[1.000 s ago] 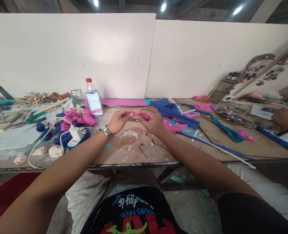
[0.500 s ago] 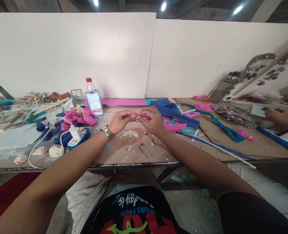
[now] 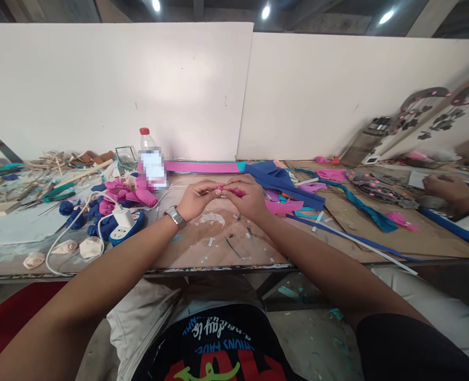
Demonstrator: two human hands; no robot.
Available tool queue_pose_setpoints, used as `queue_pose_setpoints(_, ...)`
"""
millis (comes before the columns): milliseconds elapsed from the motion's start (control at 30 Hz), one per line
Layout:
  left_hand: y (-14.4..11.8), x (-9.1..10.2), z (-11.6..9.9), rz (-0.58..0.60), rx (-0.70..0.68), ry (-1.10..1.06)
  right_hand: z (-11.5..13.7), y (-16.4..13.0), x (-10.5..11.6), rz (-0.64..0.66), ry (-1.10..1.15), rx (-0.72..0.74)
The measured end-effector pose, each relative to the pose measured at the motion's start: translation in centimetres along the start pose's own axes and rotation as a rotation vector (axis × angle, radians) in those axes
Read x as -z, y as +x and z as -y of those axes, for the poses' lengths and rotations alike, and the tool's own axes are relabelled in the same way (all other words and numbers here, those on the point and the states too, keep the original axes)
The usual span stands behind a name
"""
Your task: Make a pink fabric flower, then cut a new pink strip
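Note:
Between the fingertips of both hands is a small twisted strip of pink fabric or crepe paper, mostly covered by fingers. My left hand pinches its left end, with thumb and forefinger closed; a metal watch is on that wrist. My right hand is closed round the right part of the strip, its fingertips meeting those of my left. Both hands are held above the worktable. Left of them lie crumpled pink rosettes and dark blue ones.
A white power strip with a looping cable lies left, near cream rosettes. Behind stands a red-capped bottle. Blue cloth and coloured scraps lie right. Another person's hand is at the far right. A white board stands behind.
My fingertips have drawn slightly closer together over the pink strip. At the far right, the other person's hand has shifted left a little.

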State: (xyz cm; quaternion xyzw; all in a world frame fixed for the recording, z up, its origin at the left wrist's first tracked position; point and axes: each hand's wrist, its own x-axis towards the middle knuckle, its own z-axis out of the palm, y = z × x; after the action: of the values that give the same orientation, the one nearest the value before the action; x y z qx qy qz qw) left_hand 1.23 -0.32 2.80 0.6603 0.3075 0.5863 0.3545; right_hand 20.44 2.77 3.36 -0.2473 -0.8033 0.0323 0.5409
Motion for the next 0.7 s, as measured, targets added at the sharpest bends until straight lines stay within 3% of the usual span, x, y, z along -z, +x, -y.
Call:
queue_pose_setpoints(400, -0.12, 0.19, -0.06, 0.076, 0.033, 0.06, 0.5, 0.25, 0.11, -0.042, -0.046, 0.027)
queue_pose_setpoints(700, 0.13, 0.13, 0.28, -0.049, -0.051, 0.099, -0.15, 0.11, -0.03, -0.011, -0.035, 0.021)
